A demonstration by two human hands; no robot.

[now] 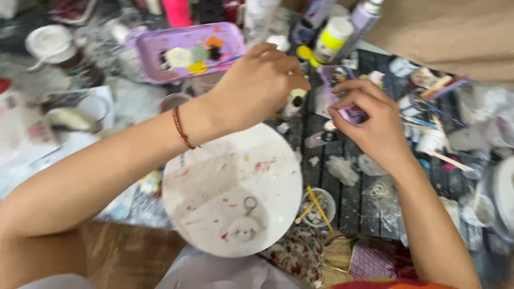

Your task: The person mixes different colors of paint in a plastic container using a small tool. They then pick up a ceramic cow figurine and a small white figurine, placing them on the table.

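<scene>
Your left hand [257, 85] pinches a small white-and-black figure [295, 101] upright at twelve o'clock above the round white paint-flecked board [214, 182], steadying it for work, while your right hand [369, 123], at two o'clock, closes narrowly on a small lilac piece [353, 113].

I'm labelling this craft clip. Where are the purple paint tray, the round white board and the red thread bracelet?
purple paint tray [160, 53], head view, left bare floor.
round white board [225, 176], head view, centre.
red thread bracelet [181, 128], head view, wrist band.
</scene>
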